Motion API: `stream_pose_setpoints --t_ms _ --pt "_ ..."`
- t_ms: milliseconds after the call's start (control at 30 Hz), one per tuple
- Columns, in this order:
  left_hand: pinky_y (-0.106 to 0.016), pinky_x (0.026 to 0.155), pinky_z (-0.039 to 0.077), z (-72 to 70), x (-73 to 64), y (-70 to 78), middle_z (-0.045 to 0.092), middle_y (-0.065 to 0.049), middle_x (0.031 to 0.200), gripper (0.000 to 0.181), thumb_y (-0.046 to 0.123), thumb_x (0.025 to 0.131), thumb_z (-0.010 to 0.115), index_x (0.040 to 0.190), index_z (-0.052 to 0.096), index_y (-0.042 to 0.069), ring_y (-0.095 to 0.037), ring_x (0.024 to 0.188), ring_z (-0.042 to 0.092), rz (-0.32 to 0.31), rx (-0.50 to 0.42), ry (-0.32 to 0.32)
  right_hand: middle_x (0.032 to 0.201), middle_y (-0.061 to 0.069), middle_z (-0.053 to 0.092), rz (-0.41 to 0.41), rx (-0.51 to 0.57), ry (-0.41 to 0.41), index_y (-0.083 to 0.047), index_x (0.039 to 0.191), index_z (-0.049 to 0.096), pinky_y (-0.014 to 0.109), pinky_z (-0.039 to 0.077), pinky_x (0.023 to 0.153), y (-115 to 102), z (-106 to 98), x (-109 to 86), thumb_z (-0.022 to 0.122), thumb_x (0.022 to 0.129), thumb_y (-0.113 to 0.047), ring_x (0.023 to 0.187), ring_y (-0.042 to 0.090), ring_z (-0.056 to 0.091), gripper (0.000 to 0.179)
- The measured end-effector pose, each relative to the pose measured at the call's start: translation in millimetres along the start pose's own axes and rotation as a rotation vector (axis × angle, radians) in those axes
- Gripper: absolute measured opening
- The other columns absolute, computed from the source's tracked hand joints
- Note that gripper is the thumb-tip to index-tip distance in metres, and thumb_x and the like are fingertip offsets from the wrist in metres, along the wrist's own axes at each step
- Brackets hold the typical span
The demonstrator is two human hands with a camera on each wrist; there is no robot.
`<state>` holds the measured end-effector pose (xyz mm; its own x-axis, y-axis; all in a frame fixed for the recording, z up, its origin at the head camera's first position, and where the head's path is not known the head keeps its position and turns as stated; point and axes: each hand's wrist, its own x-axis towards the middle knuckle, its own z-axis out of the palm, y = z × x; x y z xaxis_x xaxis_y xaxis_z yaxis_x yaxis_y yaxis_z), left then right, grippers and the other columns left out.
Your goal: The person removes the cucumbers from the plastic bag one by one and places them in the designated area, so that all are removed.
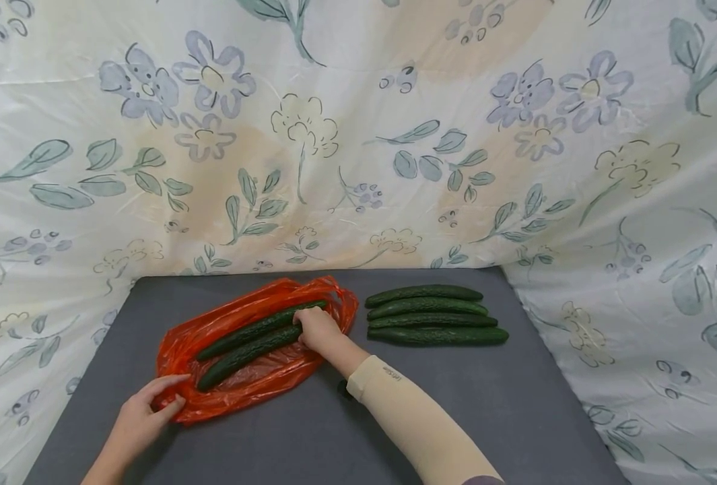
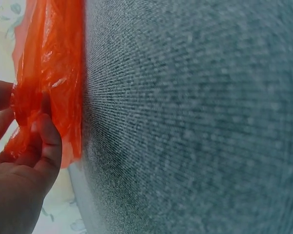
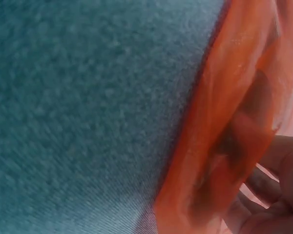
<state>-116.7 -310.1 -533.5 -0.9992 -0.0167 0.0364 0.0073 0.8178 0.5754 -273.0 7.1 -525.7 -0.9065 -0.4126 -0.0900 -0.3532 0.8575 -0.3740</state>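
Two dark-green, bumpy-skinned cucumbers (image 1: 246, 357) lie side by side in a crinkled, translucent red plastic bag (image 1: 176, 343), their slim bodies slanting along its length. The right hand (image 1: 322, 330) grips the nearer one by its right end, probably because that end is easiest to reach. The left hand (image 1: 143, 414) pinches the bag's near-left edge, seemingly to steady the slack film. Four more cucumbers (image 1: 437, 337) lie in a row on the grey tabletop (image 1: 516, 404), perhaps lined up for neatness.

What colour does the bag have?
The bag is orange-red and slightly see-through, best seen in the head view.
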Motion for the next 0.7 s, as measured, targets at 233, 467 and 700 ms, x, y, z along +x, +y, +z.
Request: stream_pose_setpoints --t_ms 233,467,700 --pt "-0.026 0.07 0.048 -1.2 1.1 -1.5 0.064 -0.02 0.128 0.037 0.027 0.091 0.075 0.124 0.07 0.011 -0.016 0.094 0.057 -0.028 -0.012 -0.021 0.117 0.001 0.072 -0.014 -0.013 0.0 -0.015 0.121 0.071 0.032 0.054 0.091 -7 -11 -3.3 0.077 0.09 -0.019 0.107 0.019 0.067 0.031" --pt "-0.028 0.073 0.049 -2.8 1.9 -0.7 0.064 -0.022 0.129 0.036 0.026 0.092 0.074 0.124 0.07 0.009 -0.032 0.105 0.06 -0.02 -0.016 -0.021 0.118 0.0 0.072 -0.008 -0.058 -0.009 -0.015 0.124 0.07 0.032 0.053 0.093 -13 -22 -8.2 0.075 0.092 -0.022 0.107 0.018 0.067 0.033" --pt "-0.03 0.075 0.049 -2.5 2.1 -1.2 0.063 -0.023 0.131 0.037 0.026 0.093 0.073 0.125 0.069 0.008 -0.038 0.111 0.06 -0.023 -0.022 -0.039 0.122 0.001 0.072 0.004 0.013 0.006 -0.016 0.127 0.068 0.035 0.054 0.094 -10 -33 -12.8 0.075 0.091 -0.021 0.11 0.02 0.067 0.037"
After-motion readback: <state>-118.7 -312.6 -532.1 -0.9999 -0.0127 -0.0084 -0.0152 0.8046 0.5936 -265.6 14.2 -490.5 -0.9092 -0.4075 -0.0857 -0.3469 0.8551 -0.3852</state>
